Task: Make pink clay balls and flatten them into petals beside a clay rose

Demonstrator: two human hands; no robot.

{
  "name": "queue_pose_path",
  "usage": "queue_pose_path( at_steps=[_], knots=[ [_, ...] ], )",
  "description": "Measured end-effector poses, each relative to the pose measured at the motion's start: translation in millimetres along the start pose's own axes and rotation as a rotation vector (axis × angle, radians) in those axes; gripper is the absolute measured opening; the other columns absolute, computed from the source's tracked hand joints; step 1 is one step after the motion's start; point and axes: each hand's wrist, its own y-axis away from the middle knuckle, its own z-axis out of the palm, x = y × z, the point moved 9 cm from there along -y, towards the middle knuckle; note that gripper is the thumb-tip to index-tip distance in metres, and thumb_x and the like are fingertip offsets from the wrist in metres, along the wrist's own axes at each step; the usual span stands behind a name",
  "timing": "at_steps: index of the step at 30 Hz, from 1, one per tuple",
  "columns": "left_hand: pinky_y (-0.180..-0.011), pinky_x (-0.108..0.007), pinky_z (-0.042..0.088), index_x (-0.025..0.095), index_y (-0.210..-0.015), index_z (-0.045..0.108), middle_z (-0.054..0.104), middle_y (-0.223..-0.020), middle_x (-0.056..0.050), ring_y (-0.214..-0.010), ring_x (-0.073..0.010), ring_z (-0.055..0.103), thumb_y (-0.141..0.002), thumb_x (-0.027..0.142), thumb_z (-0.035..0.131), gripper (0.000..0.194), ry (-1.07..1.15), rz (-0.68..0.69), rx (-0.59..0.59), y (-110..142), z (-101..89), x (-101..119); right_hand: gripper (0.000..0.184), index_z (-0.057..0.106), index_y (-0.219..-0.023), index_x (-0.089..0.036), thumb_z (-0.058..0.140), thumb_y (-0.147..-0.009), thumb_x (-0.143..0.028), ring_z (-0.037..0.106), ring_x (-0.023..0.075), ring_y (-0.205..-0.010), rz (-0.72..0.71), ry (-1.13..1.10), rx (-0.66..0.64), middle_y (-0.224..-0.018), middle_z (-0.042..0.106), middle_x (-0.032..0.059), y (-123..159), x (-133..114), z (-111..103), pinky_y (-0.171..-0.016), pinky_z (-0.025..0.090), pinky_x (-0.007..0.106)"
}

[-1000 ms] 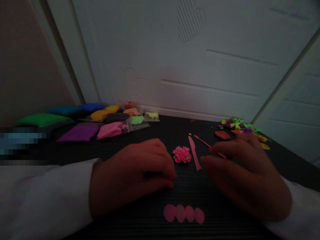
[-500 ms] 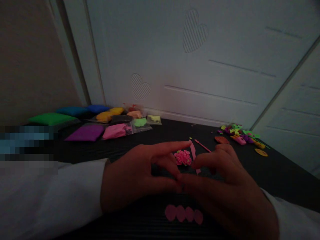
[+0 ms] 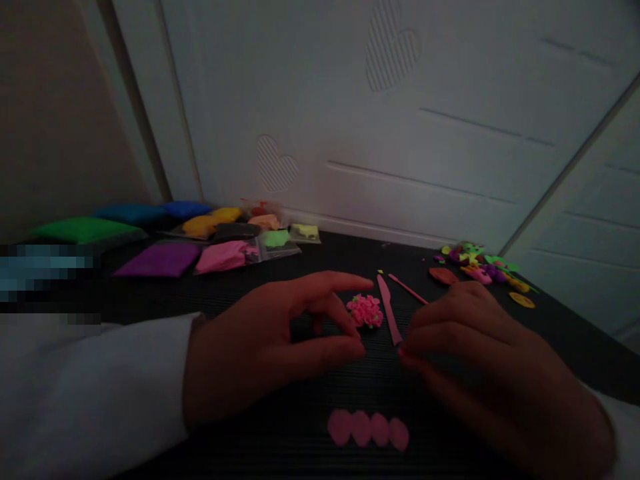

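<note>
My left hand hovers over the dark table, its index finger stretched out and thumb apart from it; nothing shows in it. Just beyond its fingertips lies a cluster of small pink clay flowers with bits of green. My right hand is closed in a pinch by the lower end of a pink plastic clay knife; what its fingertips hold, if anything, is hidden. Nearer to me, several flattened pink clay discs lie overlapping in a row. A thin pink stick tool rests beyond my right hand.
At the back left lie bags of coloured clay, among them a purple pack, a pink bag and a green pack. Small colourful clay pieces are heaped at the back right, near an orange-brown piece. A white panel rises behind.
My hands have come apart from touching fingertips. The right hand has moved right and its fingers have drawn together; the left has shifted slightly left. The view has shifted a little.
</note>
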Motion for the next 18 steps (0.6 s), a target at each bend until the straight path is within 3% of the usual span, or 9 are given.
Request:
queue_pose_path(
  at_steps=[5,10,18],
  knots=[
    [-0.049,-0.012,0.045,0.027,-0.109,0.042,0.060,-0.075,0.007,-0.062,-0.0059,0.057,-0.077,0.027,0.047,0.032,-0.082,0.016,0.073,2.0,-8.7,0.9,0.011,0.056,-0.081,-0.025,0.051,-0.075,-0.018,0.048,0.0130,-0.071,0.085,0.032,-0.157,-0.078,0.057,-0.0039,5.3,19.6,18.6,-0.072,0.030,0.036],
    [-0.045,-0.010,0.042,0.031,-0.100,0.048,0.060,-0.068,0.010,-0.056,-0.0044,0.056,-0.076,0.031,0.048,0.024,-0.056,-0.086,0.136,4.0,-13.7,-4.8,0.021,0.055,-0.092,-0.029,0.051,-0.075,-0.016,0.049,0.0108,-0.076,0.109,-0.047,-0.265,-0.082,0.057,-0.0063,12.8,18.5,29.1,-0.072,0.031,0.032],
    [-0.049,-0.011,0.044,0.036,-0.093,0.051,0.061,-0.067,0.014,-0.058,-0.0052,0.058,-0.074,0.029,0.051,0.020,-0.093,-0.121,0.134,5.6,-14.0,-3.9,0.024,0.059,-0.089,-0.027,0.051,-0.071,-0.014,0.050,0.0118,-0.067,0.060,0.004,-0.164,-0.072,0.057,-0.0046,16.3,13.9,16.8,-0.070,0.032,0.034]
  ],
)
